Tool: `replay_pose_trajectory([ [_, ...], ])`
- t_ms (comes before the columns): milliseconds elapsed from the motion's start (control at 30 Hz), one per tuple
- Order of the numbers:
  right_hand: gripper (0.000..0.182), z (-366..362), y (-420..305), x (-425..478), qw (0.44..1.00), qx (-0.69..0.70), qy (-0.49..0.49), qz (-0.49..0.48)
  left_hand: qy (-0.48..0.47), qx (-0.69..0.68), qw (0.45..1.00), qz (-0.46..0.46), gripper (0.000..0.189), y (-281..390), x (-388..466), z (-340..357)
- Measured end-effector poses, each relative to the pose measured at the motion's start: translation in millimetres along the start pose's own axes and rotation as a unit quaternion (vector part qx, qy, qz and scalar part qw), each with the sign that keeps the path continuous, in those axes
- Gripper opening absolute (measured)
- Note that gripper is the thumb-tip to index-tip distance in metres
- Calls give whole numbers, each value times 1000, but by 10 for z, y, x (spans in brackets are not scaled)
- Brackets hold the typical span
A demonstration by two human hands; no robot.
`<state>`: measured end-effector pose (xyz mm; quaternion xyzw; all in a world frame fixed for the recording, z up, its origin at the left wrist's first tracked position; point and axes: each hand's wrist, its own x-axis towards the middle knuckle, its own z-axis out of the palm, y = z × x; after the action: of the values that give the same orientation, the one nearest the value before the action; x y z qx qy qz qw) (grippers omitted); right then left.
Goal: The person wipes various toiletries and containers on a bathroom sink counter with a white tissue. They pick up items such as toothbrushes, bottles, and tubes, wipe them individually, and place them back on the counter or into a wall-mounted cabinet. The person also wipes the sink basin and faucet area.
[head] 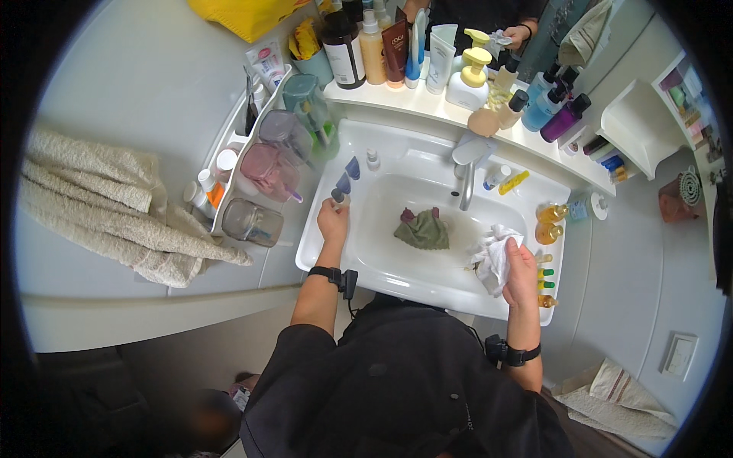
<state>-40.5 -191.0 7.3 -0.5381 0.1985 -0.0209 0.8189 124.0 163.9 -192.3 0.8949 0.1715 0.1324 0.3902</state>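
At the left rim of the white sink (382,252), my left hand (332,222) has its fingers around a small bottle (340,198) with a dark cap. Beyond it on the rim stand two small blue-capped items (343,184), partly hard to make out, and a small white-topped bottle (373,159). Over the basin's right side, my right hand (520,272) grips a crumpled white cloth or wipe (493,257). A wet green cloth (424,230) with dark red corners lies in the basin between my hands.
A chrome faucet (468,186) reaches over the basin. Several amber bottles (550,233) and small vials line the right rim. Pump bottles (468,89) and tubes crowd the shelf behind. Plastic cups (269,170) hang at left, near a beige towel (109,200).
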Motion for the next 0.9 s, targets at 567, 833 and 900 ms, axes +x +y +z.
replay_pose_trajectory([
  [567,37,-625,-341,141,979,146,50,-130,-179,-90,960,194,27,1488,-590,78],
  [833,34,-937,-428,-96,975,173,94,-104,-254,-79,811,521,25,3641,-1259,413],
  [900,34,-1021,-468,-204,974,182,93,-102,-230,-43,766,598,26,4035,-1377,573],
])
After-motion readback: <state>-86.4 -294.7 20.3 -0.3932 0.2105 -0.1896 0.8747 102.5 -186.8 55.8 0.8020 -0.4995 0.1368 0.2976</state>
